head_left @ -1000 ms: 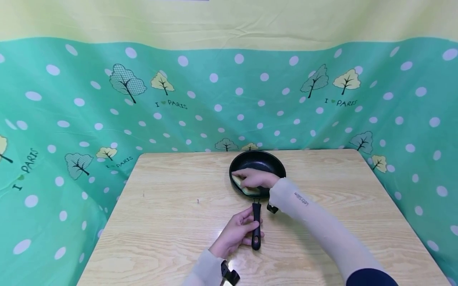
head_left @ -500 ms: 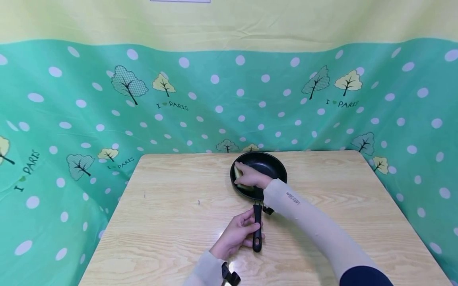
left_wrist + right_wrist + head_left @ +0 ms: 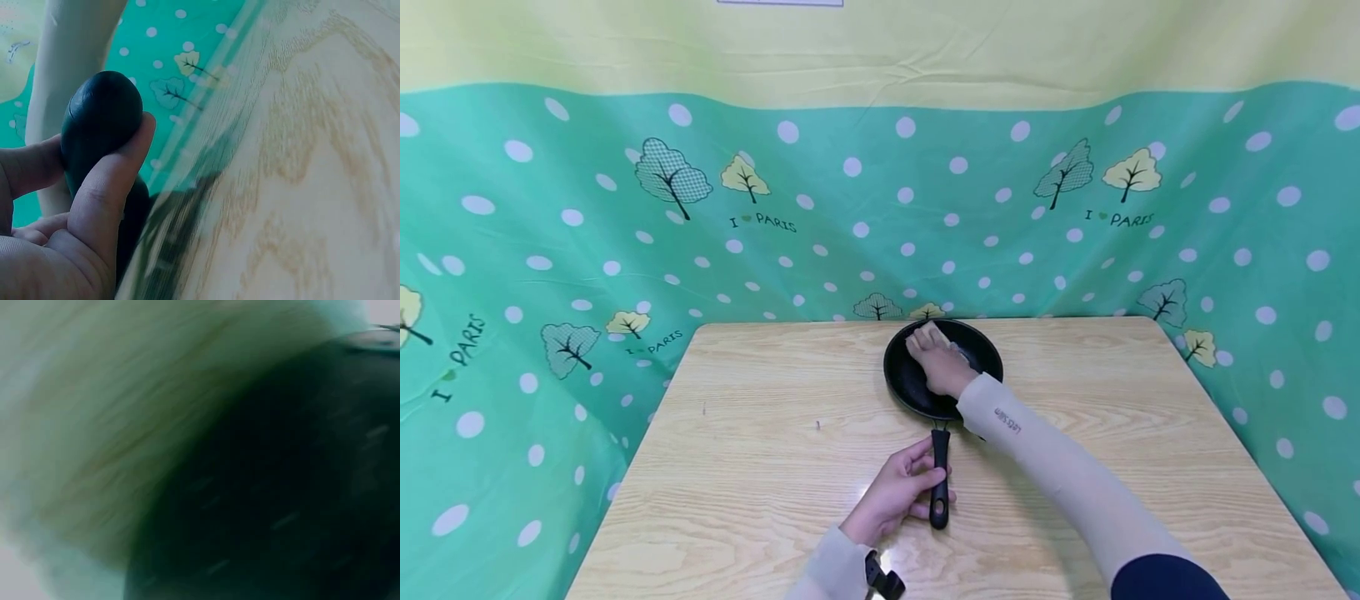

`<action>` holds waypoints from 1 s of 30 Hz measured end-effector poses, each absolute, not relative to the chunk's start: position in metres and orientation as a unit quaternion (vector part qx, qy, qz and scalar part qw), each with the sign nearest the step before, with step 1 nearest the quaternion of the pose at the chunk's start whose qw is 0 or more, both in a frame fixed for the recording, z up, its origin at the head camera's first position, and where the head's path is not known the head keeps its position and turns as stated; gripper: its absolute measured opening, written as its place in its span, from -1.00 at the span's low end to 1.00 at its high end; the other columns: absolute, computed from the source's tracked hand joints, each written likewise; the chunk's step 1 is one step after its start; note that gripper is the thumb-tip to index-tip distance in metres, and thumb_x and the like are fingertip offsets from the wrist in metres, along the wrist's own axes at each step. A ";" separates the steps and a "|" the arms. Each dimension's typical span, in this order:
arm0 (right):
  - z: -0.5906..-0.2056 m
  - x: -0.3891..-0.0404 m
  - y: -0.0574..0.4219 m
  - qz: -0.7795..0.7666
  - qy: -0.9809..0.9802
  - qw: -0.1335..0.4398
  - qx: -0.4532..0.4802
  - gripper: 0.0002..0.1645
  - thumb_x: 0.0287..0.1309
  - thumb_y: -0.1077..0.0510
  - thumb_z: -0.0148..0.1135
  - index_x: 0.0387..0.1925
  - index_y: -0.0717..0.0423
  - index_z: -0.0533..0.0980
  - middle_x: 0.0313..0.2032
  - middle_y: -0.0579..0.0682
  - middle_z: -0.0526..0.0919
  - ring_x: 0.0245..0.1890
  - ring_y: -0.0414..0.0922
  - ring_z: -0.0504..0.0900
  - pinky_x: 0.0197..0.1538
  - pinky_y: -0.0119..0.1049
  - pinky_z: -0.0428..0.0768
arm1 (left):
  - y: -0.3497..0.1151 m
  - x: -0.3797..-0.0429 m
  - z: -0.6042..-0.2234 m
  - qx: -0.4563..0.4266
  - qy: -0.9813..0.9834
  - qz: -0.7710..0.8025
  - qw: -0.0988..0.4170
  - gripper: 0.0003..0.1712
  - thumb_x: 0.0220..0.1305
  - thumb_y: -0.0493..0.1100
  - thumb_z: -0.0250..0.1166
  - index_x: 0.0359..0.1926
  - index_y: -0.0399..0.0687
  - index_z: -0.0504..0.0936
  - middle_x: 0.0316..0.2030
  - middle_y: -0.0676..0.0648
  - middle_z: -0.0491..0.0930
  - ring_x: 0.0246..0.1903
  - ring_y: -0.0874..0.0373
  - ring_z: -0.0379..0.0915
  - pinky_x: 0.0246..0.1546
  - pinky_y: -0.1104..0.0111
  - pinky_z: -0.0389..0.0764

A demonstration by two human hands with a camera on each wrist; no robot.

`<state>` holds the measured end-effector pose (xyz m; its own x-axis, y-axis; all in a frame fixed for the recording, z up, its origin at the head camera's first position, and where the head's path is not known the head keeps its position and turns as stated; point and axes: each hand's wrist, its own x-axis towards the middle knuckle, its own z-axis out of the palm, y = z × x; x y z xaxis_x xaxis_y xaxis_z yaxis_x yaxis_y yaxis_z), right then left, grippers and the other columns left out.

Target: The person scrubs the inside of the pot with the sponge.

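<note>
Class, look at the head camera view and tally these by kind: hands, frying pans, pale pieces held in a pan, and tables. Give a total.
Hands: 2 (left hand, right hand)
Frying pans: 1 (black frying pan)
Pale pieces: 1 (pale piece, partly hidden by the right hand)
Tables: 1 (wooden table)
Total: 5
</note>
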<state>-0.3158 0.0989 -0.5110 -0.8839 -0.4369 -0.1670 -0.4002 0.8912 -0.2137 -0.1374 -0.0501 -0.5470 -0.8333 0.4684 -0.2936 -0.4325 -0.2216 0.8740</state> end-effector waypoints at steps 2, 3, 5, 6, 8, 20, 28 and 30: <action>-0.512 -0.314 0.101 -0.037 0.970 0.100 -0.216 -0.07 0.36 0.49 0.15 0.66 0.10 0.11 0.66 0.17 -0.04 0.65 0.23 -0.16 0.54 0.42 0.12 | -0.050 -0.137 -0.547 0.016 0.554 0.781 0.287 -0.22 0.50 -0.37 0.25 0.64 -0.16 0.19 0.07 -0.29 0.59 -0.18 -0.18 0.78 -0.33 0.11 0.84; -0.512 -0.314 0.102 -0.012 0.972 0.100 -0.214 -0.11 0.40 0.48 0.12 0.66 0.10 0.12 0.67 0.16 -0.03 0.66 0.22 -0.15 0.55 0.41 0.12 | -0.050 -0.136 -0.546 0.016 0.554 0.781 0.286 -0.22 0.50 -0.37 0.25 0.64 -0.16 0.19 0.07 -0.29 0.59 -0.18 -0.18 0.78 -0.33 0.11 0.84; -0.511 -0.313 0.104 0.034 0.973 0.102 -0.206 -0.18 0.47 0.45 0.06 0.66 0.08 0.14 0.67 0.12 -0.01 0.66 0.19 -0.13 0.56 0.39 0.11 | -0.051 -0.136 -0.546 0.015 0.555 0.782 0.285 -0.22 0.50 -0.37 0.25 0.63 -0.17 0.19 0.05 -0.28 0.59 -0.19 -0.17 0.78 -0.34 0.12 0.84; -0.510 -0.313 0.105 0.059 0.972 0.102 -0.202 -0.22 0.50 0.43 0.03 0.65 0.08 0.16 0.66 0.11 0.01 0.66 0.17 -0.12 0.56 0.38 0.11 | -0.051 -0.136 -0.546 0.015 0.555 0.782 0.283 -0.22 0.49 -0.37 0.25 0.63 -0.18 0.19 0.05 -0.27 0.60 -0.20 -0.16 0.78 -0.35 0.13 0.84; -0.507 -0.312 0.107 0.105 0.970 0.102 -0.195 -0.28 0.55 0.38 -0.02 0.64 0.08 0.19 0.66 0.09 0.05 0.66 0.15 -0.09 0.56 0.37 0.13 | -0.051 -0.136 -0.546 0.013 0.556 0.782 0.283 -0.22 0.49 -0.37 0.25 0.63 -0.19 0.19 0.04 -0.26 0.60 -0.20 -0.15 0.78 -0.36 0.15 0.84; -0.508 -0.311 0.112 0.294 0.935 0.137 -0.143 -0.47 0.63 0.13 -0.03 0.52 -0.11 0.44 0.63 0.08 0.15 0.65 0.16 -0.05 0.54 0.37 0.14 | -0.049 -0.135 -0.546 0.004 0.555 0.785 0.273 -0.19 0.49 -0.39 0.24 0.64 -0.24 0.13 -0.05 -0.16 0.58 -0.26 -0.08 0.77 -0.40 0.17 0.83; -0.505 -0.309 0.113 0.251 0.947 0.182 -0.086 -0.47 0.63 0.08 -0.07 0.47 0.08 0.47 0.55 0.26 0.25 0.63 0.28 -0.01 0.52 0.46 0.12 | -0.048 -0.136 -0.545 -0.001 0.553 0.788 0.270 -0.09 0.48 -0.40 0.24 0.68 -0.19 -0.03 0.03 -0.20 0.56 -0.28 -0.06 0.76 -0.39 0.15 0.83; -0.501 -0.306 0.114 0.235 0.950 0.192 -0.078 -0.48 0.63 0.10 -0.07 0.45 0.11 0.49 0.51 0.27 0.33 0.61 0.30 0.03 0.51 0.47 0.13 | -0.048 -0.136 -0.545 0.002 0.551 0.789 0.271 -0.10 0.49 -0.40 0.23 0.68 -0.17 -0.01 0.01 -0.19 0.55 -0.28 -0.05 0.76 -0.39 0.15 0.83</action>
